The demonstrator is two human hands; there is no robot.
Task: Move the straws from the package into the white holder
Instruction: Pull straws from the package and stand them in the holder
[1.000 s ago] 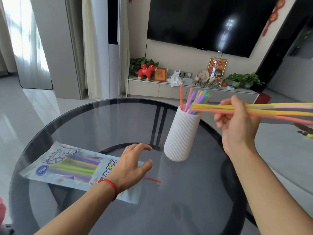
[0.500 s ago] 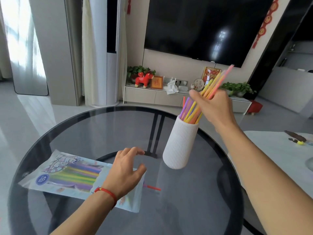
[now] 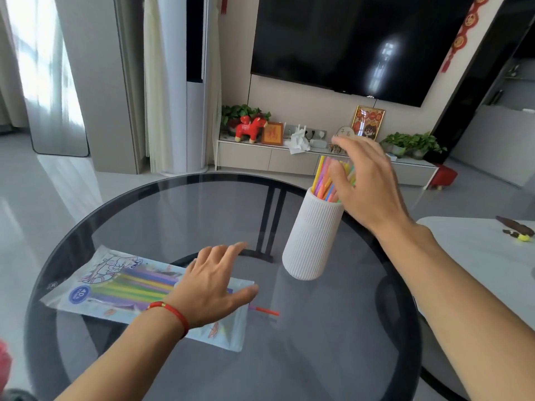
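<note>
Glass table [image 3: 173, 215]: package [image 3: 121, 287] beside white holder [image 3: 311, 238], TV [image 3: 347, 39] behind.

The white holder [image 3: 311, 235] stands upright on the round glass worktop [image 3: 173, 215], with many coloured straws [image 3: 325, 180] standing in it. The right hand [image 3: 364, 183] is just beside the holder's mouth, fingers [image 3: 337, 175] spread and loose — holding nothing. Left of the holder lies the package [image 3: 121, 287], flat, and the left hand [image 3: 214, 285] rests on its near end, fingers straight. One red straw [image 3: 267, 311] sticks out of the package toward the holder.
</note>
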